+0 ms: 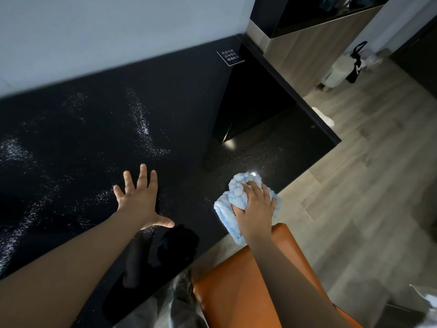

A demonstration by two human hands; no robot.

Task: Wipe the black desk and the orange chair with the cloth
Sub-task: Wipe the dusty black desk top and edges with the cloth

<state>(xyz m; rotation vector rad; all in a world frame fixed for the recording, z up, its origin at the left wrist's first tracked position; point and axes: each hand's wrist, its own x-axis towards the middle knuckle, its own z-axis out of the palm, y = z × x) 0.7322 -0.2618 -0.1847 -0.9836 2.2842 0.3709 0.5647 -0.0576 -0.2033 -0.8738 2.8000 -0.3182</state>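
The left hand [139,202] lies flat on the black desk [82,138], fingers spread wide. At its 3 o'clock, the right hand [256,207] grips the bunched blue cloth [236,189] at the desk's near edge. The orange chair [236,292] stands at the cloth's 6 o'clock. At the frame's 2 o'clock, a white bin [335,72] stands on the floor [354,185]; its contents cannot be told.

I've got open speckled black desk top [82,143] left of my flat left hand [139,200], back to the pale wall [94,31]. Tall black box [250,102] blocks back right, beyond my right hand [256,209] gripping the fluffy blue cloth [236,192]. Crumpled black fabric [163,249] and orange leather chair [236,292] crowd the front edge.
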